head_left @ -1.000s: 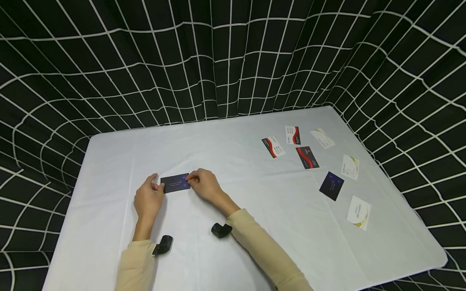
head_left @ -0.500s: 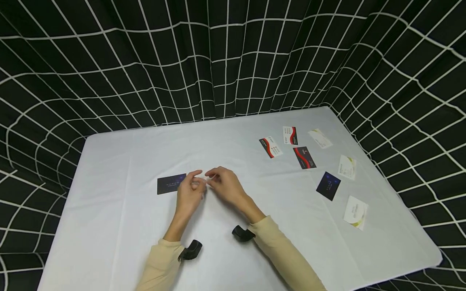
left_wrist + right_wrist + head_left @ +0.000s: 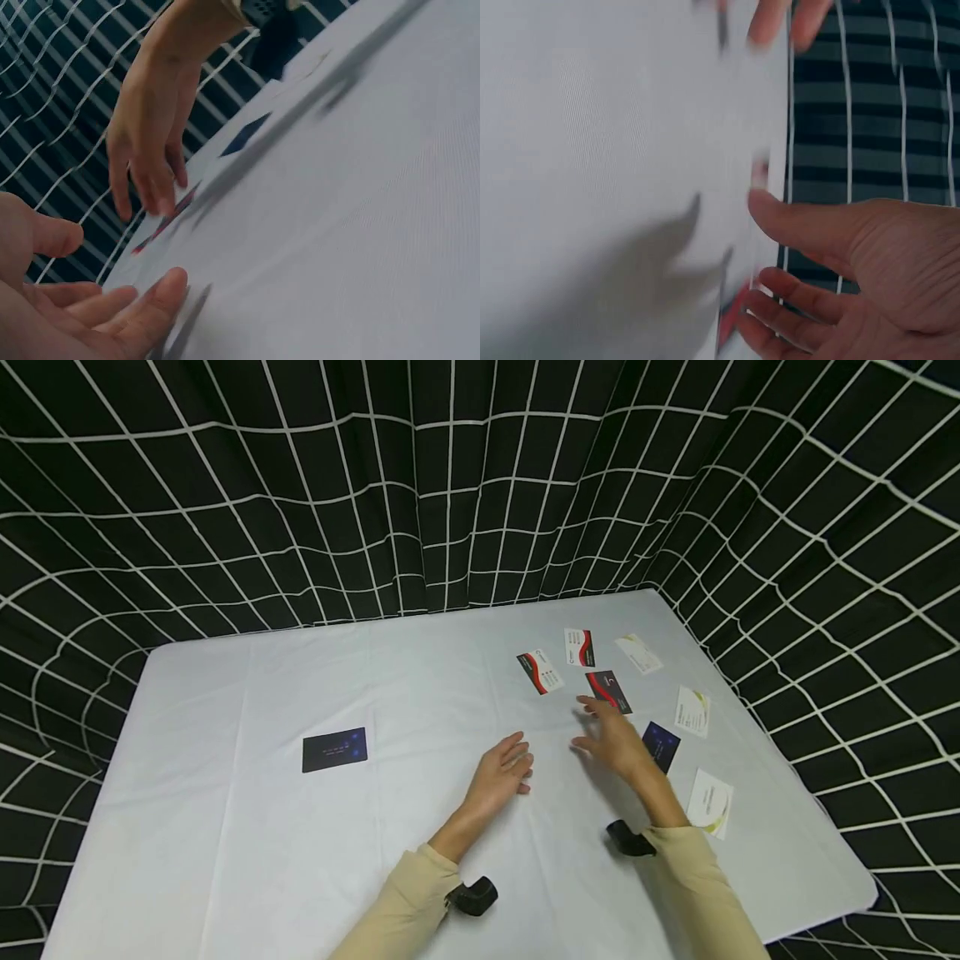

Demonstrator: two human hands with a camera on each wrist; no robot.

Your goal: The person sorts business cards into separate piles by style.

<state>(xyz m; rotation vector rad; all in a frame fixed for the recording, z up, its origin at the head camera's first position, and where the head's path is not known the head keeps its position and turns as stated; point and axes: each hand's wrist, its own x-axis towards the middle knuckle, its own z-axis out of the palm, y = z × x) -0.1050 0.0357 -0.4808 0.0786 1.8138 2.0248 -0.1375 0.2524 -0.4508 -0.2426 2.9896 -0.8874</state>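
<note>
My right hand (image 3: 611, 739) hovers above the table, its fingers spread and holding nothing. In the head view its fingertips overlap the dark business card with a red wave (image 3: 611, 692), and a dark blue card (image 3: 662, 745) lies partly behind the hand. To its left, my left hand (image 3: 497, 777) is raised over bare cloth with loosely bent fingers and nothing in it. Another dark blue business card (image 3: 334, 749) lies flat by itself on the left side. The right wrist view shows the right hand (image 3: 870, 262) with thumb and fingers apart near a red-edged card (image 3: 733, 315).
Two white-and-red cards (image 3: 540, 672) lie toward the back. Several white-and-yellow cards (image 3: 692, 711) are scattered along the right side. A white cloth covers the table (image 3: 187, 827), and a black curtain with a white grid (image 3: 442, 485) surrounds its back and sides.
Both hands have left the dark blue card on the left and moved right across the table. That card stays flat on the cloth. The head view has shifted slightly.
</note>
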